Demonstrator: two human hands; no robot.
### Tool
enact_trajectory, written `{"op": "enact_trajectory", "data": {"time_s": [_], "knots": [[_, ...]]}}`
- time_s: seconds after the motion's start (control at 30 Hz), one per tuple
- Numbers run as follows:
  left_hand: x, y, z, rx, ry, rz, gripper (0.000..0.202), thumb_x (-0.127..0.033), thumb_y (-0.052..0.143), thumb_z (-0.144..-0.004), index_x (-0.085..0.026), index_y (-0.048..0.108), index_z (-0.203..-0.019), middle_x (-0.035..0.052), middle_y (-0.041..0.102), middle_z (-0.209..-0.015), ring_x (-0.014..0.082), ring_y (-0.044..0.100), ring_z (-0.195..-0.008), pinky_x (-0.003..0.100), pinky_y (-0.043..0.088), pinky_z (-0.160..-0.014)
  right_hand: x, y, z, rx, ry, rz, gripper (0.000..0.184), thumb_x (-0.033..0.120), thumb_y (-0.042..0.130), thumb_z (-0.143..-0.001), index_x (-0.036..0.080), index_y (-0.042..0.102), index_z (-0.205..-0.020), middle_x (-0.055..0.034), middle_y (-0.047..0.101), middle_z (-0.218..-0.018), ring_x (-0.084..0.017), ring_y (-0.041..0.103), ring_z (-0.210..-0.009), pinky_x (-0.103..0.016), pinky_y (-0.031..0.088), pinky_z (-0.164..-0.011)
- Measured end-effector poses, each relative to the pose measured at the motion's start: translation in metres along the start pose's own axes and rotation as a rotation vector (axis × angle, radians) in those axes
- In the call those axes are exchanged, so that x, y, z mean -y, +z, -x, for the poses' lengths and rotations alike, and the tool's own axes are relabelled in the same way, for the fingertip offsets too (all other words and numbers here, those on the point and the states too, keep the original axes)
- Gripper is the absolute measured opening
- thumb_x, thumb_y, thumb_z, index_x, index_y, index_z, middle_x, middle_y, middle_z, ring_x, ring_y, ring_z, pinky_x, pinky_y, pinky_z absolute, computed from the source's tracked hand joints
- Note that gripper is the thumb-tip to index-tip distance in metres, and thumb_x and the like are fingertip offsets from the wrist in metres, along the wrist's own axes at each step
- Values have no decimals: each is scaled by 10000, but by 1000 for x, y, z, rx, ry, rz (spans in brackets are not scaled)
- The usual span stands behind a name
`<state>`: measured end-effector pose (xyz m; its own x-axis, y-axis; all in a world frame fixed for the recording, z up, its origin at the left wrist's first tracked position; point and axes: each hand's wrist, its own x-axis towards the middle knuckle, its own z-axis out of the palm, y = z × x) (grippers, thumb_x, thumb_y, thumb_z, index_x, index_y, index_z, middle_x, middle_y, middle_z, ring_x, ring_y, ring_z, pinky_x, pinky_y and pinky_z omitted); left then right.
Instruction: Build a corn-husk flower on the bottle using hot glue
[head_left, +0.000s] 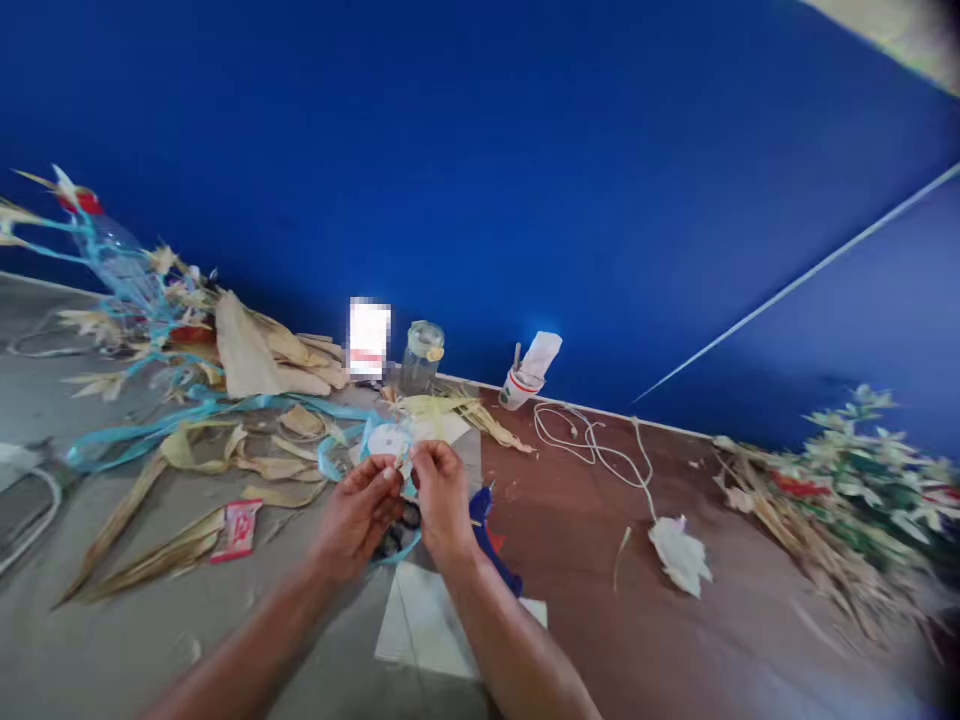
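My left hand (361,508) and my right hand (448,497) meet over the table, thumbs and fingers pinched together. Between the fingertips is a small pale piece, too small to name. Just behind the hands lies a white roll (387,438) with light blue ribbon (335,462) around it. Dark rounded loops, perhaps scissors handles (409,518), show partly between my wrists. Beside my right forearm rests a blue glue gun (486,525), partly hidden by the arm. White paper (420,615) lies beneath my forearms.
Dried corn husks (247,350) and a red packet (238,529) lie to the left, near a ribbon-tied plastic bottle (120,255). A glass jar (421,358) and paper cup (519,387) stand by the blue wall. White cord (600,445) and husk flowers (862,470) are rightward.
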<state>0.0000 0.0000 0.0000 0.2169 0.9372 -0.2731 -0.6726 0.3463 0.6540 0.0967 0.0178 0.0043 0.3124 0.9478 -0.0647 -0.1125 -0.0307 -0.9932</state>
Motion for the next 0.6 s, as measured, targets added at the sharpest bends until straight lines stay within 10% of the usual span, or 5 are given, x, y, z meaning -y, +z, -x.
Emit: {"op": "enact_trajectory", "data": {"time_s": [0.6], "knots": [[-1, -2, -4, 18, -20, 49, 169, -182, 758, -659, -117, 609, -703, -43, 524, -569, 24, 423, -439, 149, 379, -444, -2, 2, 4, -39, -31, -11, 131, 286, 560, -719, 172, 564, -654, 45, 516, -585, -106, 469, -564, -222, 389, -547]]}}
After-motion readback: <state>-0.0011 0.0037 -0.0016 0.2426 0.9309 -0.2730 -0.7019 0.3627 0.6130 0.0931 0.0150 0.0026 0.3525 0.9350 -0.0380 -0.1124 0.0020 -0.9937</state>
